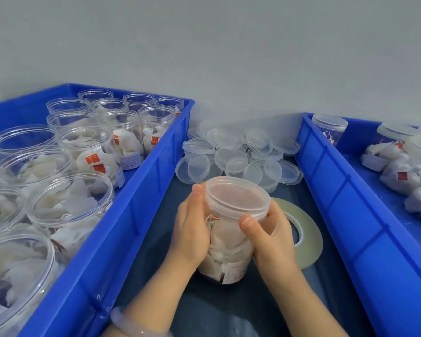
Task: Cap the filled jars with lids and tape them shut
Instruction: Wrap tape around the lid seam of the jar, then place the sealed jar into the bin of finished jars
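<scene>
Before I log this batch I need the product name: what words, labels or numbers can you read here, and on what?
Nothing is legible.
Red tags in the left bin: marks too blurred.
White sticker there: print too small.
Label on the held jar: blurred.
Red tag and white slip in the right bin: blurred.

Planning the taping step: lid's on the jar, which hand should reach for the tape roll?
Right. The tape roll lies flat just beyond the right hand; the left hand grips the jar on its far side and could steady it.
</scene>
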The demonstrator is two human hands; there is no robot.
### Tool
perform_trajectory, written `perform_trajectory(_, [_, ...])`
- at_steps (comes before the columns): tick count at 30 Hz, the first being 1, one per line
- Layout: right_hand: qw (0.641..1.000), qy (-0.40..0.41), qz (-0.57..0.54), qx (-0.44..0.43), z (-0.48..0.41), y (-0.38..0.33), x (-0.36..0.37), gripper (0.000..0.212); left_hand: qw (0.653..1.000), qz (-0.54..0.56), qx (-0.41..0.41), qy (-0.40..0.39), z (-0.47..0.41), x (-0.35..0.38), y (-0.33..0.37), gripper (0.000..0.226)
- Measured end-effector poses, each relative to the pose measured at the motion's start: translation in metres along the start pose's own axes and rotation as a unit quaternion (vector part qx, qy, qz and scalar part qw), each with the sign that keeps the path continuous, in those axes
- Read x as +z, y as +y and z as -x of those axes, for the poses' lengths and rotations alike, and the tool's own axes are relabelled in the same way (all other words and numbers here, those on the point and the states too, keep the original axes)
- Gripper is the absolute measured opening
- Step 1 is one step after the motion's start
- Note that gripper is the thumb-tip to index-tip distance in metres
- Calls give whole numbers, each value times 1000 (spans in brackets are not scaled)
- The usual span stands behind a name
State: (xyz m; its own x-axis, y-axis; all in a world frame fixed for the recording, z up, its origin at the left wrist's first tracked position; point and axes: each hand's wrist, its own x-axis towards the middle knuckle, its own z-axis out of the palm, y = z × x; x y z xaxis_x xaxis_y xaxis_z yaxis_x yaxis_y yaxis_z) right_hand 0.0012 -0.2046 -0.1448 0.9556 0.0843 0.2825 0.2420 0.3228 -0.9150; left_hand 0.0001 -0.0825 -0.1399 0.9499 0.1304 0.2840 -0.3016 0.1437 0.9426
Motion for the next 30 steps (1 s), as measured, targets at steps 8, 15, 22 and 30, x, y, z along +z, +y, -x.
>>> perform_trajectory(8, [1000,14,-22,-8,-1,6,-4,94,999,16,-24,-14,-2,-4,2,49])
perform_trajectory(15, [1000,7,-9,-20,-1,0,-4,76,997,-30,17,-66,1,-1,9,88])
perform_trajectory(22, [999,-13,20,-40,1,1,-6,65,997,-28,34,-62,4,-4,10,92])
perform_trajectory(30, [995,-22,96,-26,4,-10,-3,97,997,1,15,-71,9,2,9,102])
